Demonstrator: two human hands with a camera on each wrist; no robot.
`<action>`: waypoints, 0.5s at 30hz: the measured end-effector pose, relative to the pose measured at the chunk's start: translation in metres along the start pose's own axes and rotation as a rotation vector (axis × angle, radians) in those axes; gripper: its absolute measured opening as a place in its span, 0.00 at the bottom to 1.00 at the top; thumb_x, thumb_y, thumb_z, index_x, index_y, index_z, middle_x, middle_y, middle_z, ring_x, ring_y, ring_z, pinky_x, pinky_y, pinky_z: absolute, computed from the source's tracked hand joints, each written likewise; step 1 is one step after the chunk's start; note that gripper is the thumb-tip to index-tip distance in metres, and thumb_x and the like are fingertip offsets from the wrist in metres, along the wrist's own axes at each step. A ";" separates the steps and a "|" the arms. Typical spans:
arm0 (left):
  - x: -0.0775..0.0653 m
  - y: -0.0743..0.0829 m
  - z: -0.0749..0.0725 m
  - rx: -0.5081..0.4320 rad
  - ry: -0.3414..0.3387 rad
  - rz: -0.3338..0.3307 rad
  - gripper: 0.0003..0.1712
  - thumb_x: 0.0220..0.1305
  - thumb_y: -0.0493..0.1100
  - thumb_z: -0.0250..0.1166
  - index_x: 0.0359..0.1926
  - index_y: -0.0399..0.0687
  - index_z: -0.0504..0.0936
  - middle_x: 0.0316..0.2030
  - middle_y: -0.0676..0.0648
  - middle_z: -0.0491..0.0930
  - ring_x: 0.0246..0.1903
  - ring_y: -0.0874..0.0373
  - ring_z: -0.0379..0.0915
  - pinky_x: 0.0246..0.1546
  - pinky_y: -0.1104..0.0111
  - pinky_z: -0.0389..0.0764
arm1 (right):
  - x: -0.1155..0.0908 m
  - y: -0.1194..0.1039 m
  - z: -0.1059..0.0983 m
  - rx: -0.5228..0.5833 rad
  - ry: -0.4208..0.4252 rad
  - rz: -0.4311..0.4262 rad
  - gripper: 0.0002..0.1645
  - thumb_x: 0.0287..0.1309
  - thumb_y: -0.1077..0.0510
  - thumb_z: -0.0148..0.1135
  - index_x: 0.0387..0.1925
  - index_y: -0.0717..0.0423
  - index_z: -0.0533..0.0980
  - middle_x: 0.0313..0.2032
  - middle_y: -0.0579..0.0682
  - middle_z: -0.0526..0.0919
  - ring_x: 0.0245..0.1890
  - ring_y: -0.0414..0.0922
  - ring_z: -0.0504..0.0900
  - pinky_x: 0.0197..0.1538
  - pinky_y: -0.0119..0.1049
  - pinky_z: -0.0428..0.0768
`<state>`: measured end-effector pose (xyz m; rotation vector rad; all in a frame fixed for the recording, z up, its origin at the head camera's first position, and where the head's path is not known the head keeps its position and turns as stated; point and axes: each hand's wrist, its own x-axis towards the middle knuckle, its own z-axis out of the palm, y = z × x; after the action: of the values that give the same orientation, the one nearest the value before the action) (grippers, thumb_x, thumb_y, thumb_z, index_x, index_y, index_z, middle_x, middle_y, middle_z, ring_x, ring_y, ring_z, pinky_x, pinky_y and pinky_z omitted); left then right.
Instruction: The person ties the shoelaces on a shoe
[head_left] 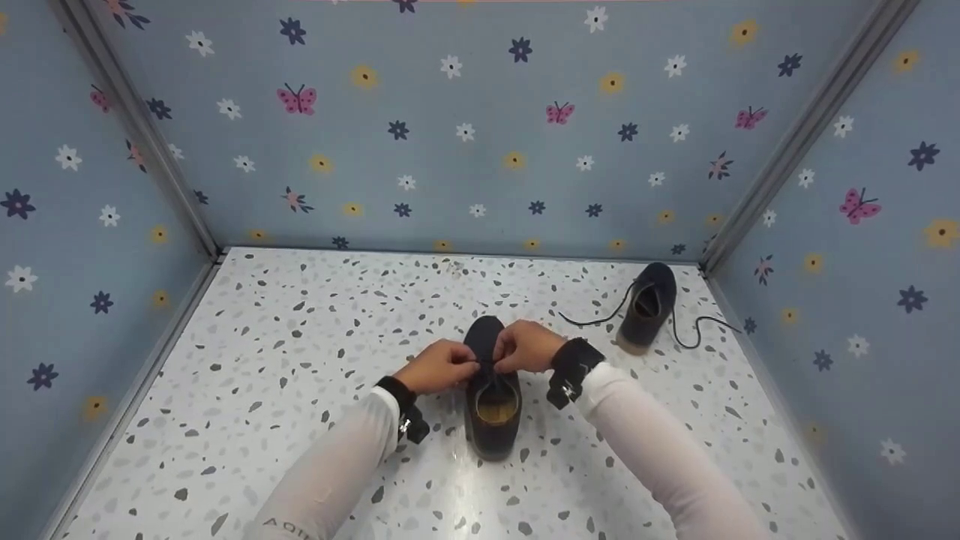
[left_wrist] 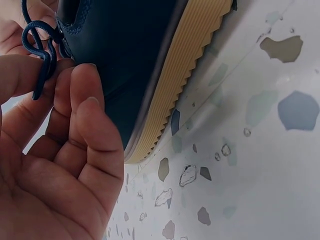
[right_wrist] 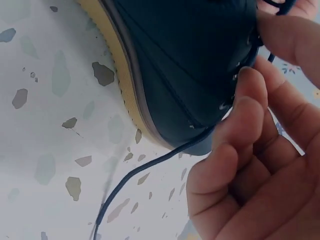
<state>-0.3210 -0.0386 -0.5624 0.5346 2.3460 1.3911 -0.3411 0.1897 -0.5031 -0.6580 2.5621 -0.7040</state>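
A dark blue shoe (head_left: 493,441) with a ridged tan sole (left_wrist: 172,75) stands upright on the floor, toe pointing away from me. My left hand (head_left: 442,366) is at the left side of its lacing and pinches a dark blue shoelace (left_wrist: 42,75) between thumb and forefinger; the lace forms a small loop there. On the opposite side, my right hand (head_left: 529,346) pinches at the lacing, thumb and forefinger close together by the eyelets (right_wrist: 223,106). One lace end (right_wrist: 150,165) trails from beneath the right fingers to the floor. The exact grip point is partly hidden.
The matching shoe (head_left: 643,326) stands at the far right, its loose laces (head_left: 600,322) spread to both sides. Speckled white flooring (head_left: 300,322) lies beneath. Flower-patterned panels (head_left: 480,90) enclose the back and both sides.
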 end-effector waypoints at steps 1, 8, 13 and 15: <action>0.000 -0.001 0.000 0.003 0.002 0.003 0.10 0.70 0.46 0.65 0.36 0.45 0.86 0.27 0.55 0.81 0.26 0.62 0.76 0.26 0.71 0.76 | 0.000 -0.002 0.001 -0.011 0.006 -0.009 0.05 0.55 0.58 0.76 0.33 0.53 0.87 0.28 0.46 0.89 0.26 0.35 0.79 0.35 0.28 0.78; -0.001 0.001 0.000 0.017 0.001 0.029 0.09 0.70 0.44 0.65 0.36 0.43 0.86 0.27 0.56 0.80 0.27 0.63 0.76 0.29 0.72 0.76 | -0.001 -0.008 0.008 -0.096 0.030 -0.051 0.03 0.54 0.62 0.74 0.28 0.55 0.86 0.28 0.48 0.89 0.26 0.34 0.77 0.35 0.28 0.77; -0.001 0.000 0.001 0.030 0.005 0.034 0.09 0.71 0.43 0.64 0.35 0.44 0.86 0.28 0.56 0.80 0.28 0.64 0.76 0.30 0.72 0.76 | 0.001 -0.012 0.010 -0.119 0.054 -0.048 0.03 0.51 0.63 0.74 0.26 0.55 0.84 0.27 0.48 0.88 0.26 0.36 0.77 0.36 0.30 0.78; -0.001 0.001 0.001 0.037 0.009 0.040 0.09 0.71 0.43 0.64 0.35 0.44 0.86 0.28 0.56 0.80 0.28 0.63 0.76 0.30 0.72 0.76 | 0.001 -0.012 0.009 -0.114 0.056 -0.037 0.02 0.51 0.63 0.72 0.27 0.55 0.84 0.27 0.48 0.88 0.26 0.37 0.77 0.35 0.30 0.77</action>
<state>-0.3196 -0.0380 -0.5620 0.5892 2.3846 1.3732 -0.3331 0.1762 -0.5039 -0.7340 2.6640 -0.5994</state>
